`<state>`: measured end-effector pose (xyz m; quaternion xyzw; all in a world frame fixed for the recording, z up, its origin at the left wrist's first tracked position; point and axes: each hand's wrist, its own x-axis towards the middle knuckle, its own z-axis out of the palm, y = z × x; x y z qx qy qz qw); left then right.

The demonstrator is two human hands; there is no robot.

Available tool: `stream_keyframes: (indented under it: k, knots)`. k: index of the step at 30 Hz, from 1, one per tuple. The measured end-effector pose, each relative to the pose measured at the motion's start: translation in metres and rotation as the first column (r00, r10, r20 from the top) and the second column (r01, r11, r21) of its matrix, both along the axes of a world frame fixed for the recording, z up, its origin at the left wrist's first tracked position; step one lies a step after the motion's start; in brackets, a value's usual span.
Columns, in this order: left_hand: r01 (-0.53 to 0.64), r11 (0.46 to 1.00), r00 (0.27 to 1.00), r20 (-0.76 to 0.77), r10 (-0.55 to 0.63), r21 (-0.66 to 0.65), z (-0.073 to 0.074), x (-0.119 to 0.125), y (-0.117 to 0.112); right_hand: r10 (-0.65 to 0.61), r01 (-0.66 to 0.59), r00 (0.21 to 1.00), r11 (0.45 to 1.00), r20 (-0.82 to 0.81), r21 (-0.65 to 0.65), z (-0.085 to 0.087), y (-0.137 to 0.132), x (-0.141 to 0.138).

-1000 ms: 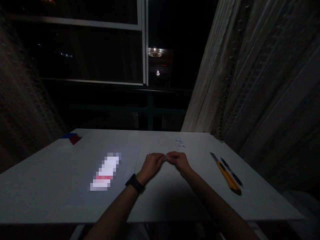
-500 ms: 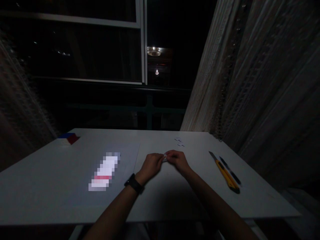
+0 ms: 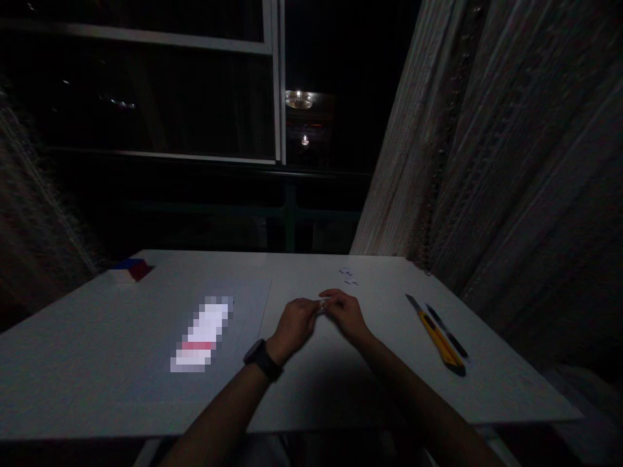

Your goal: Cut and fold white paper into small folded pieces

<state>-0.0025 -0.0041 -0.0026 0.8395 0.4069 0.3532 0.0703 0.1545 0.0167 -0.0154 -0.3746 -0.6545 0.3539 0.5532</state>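
Over the middle of the white table (image 3: 302, 402), my left hand (image 3: 296, 324) and my right hand (image 3: 345, 314) meet at the fingertips. Pinched between them is a small white piece of paper (image 3: 322, 309), mostly covered by the fingers. A dark watch (image 3: 263, 358) is on my left wrist. Just beyond my right hand lie several small white paper pieces with dark marks (image 3: 348, 275). To the right of that hand a yellow utility knife (image 3: 440, 344) rests with its blade out, beside a dark pen (image 3: 448, 332).
On the left, a brightly lit phone (image 3: 202, 336), pixelated, lies on a large sheet of paper (image 3: 250, 318). A blue, red and white block (image 3: 130, 270) sits at the far left corner. Behind the table are a dark window (image 3: 165, 104) and a curtain (image 3: 399, 155).
My right fingers have shifted slightly around the small paper, with the index finger lifted a little. Both hands stay in nearly the same place; the other things have not moved on the table.
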Motion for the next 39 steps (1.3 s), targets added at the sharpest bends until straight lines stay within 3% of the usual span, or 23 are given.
stream_keyframes:
  k: [3, 7, 9, 11, 13, 15, 19, 23, 29, 32, 35, 39]
  knots:
    - [0.004, 0.996, 0.971, 0.238, 0.016, -0.085, 0.003, 0.0, 0.003, -0.058, 0.051, 0.997, 0.991, 0.051, 0.124, 0.007, -0.004, 0.0]
    - [0.054, 0.937, 0.774, 0.607, 0.178, -0.344, 0.008, -0.003, 0.013, -0.152, 0.112, 0.982, 0.949, 0.115, 0.295, 0.017, -0.01, 0.001]
    - [0.125, 0.87, 0.664, 0.691, 0.284, -0.477, 0.01, -0.005, 0.016, -0.189, 0.131, 0.972, 0.926, 0.136, 0.353, 0.018, -0.013, 0.001]
    - [0.312, 0.761, 0.576, 0.75, 0.325, -0.569, 0.011, -0.006, 0.015, -0.246, 0.164, 0.958, 0.89, 0.145, 0.426, 0.017, -0.014, 0.0]
    - [0.526, 0.63, 0.503, 0.806, 0.311, -0.571, 0.013, -0.006, 0.012, -0.302, 0.185, 0.94, 0.841, 0.157, 0.509, 0.015, -0.014, 0.001]
    - [0.617, 0.575, 0.446, 0.841, 0.305, -0.537, 0.015, -0.005, 0.008, -0.33, 0.174, 0.927, 0.8, 0.179, 0.574, 0.013, -0.014, 0.001]
    - [0.579, 0.64, 0.355, 0.863, 0.359, -0.505, 0.014, -0.003, 0.007, -0.334, 0.142, 0.919, 0.774, 0.208, 0.617, 0.014, -0.017, 0.002]
    - [0.554, 0.684, 0.295, 0.88, 0.372, -0.474, 0.013, -0.001, 0.009, -0.286, 0.099, 0.931, 0.797, 0.228, 0.596, 0.018, -0.022, 0.0]
    - [0.542, 0.664, 0.368, 0.856, 0.363, -0.515, 0.013, 0.001, 0.008, -0.282, 0.14, 0.943, 0.818, 0.177, 0.558, 0.021, -0.024, -0.005]
    - [0.528, 0.671, 0.375, 0.852, 0.367, -0.521, 0.013, 0.002, 0.007, -0.24, 0.132, 0.956, 0.863, 0.167, 0.487, 0.022, -0.024, -0.005]
    - [0.438, 0.738, 0.385, 0.849, 0.362, -0.513, 0.014, 0.004, 0.008, -0.174, 0.106, 0.972, 0.922, 0.155, 0.374, 0.022, -0.023, -0.004]
    - [0.308, 0.808, 0.423, 0.833, 0.358, -0.503, 0.016, 0.007, 0.008, -0.24, 0.197, 0.96, 0.945, 0.146, 0.261, 0.013, -0.019, -0.006]
